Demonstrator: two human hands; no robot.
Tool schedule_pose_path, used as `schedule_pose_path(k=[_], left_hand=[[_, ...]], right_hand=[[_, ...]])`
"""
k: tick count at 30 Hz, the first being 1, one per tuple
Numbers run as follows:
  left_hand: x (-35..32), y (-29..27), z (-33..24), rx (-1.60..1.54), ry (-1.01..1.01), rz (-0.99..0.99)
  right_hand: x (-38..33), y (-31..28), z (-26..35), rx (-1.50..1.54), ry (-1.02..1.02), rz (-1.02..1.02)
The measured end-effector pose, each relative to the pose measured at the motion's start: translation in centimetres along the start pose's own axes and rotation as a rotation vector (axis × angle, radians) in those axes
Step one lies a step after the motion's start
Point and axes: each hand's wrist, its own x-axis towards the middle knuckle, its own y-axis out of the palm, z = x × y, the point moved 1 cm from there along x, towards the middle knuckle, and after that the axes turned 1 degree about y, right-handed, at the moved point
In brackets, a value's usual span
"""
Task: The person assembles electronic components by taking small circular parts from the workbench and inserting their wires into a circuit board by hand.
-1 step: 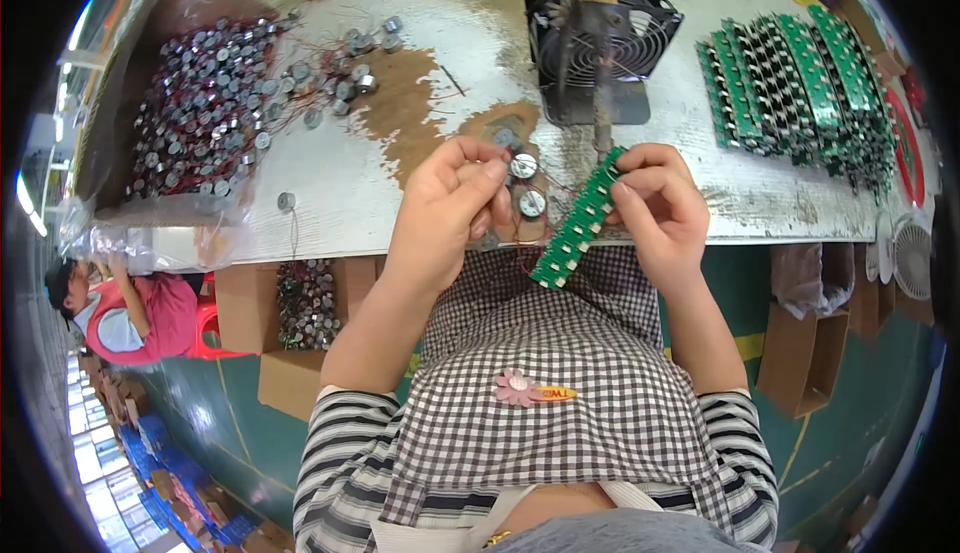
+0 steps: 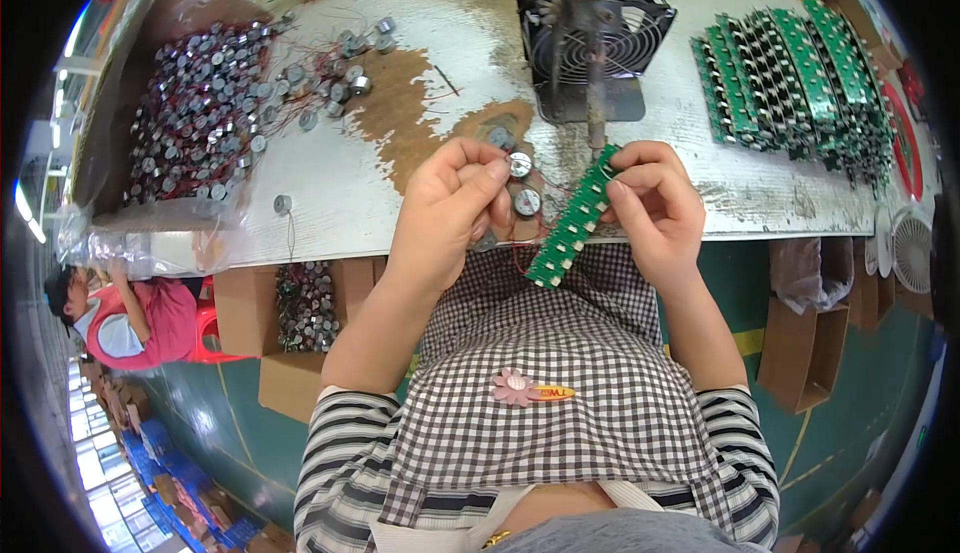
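My right hand (image 2: 655, 208) grips the upper end of a long green circuit board strip (image 2: 572, 223), which slants down over the table's front edge. My left hand (image 2: 450, 208) pinches a small round silver component (image 2: 520, 164) between thumb and forefinger, close to the strip's left side. A second round component (image 2: 527, 201) hangs just below it on thin red wires. Both hands are held over the near edge of the worn white table (image 2: 350, 193).
A black fan (image 2: 595, 38) with a wooden-handled rod across it stands just behind my hands. Rows of green boards (image 2: 800, 78) lie at the right. A pile of round components (image 2: 190, 123) lies at the left. Cardboard boxes (image 2: 305, 303) stand under the table, and a seated person (image 2: 130, 318) is at lower left.
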Motion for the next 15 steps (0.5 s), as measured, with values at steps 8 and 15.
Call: schedule_pose_path(k=[8,15], left_hand=[[0.7,2.6,1.4,0.022,0.037,0.047],[0.7,4.0,1.8,0.143,0.043,0.005]], right_hand=[[-0.8,-0.3,-0.5,0.049,-0.113,0.0],[-0.8,-0.5,0.5,-0.096,-0.149,0.057]])
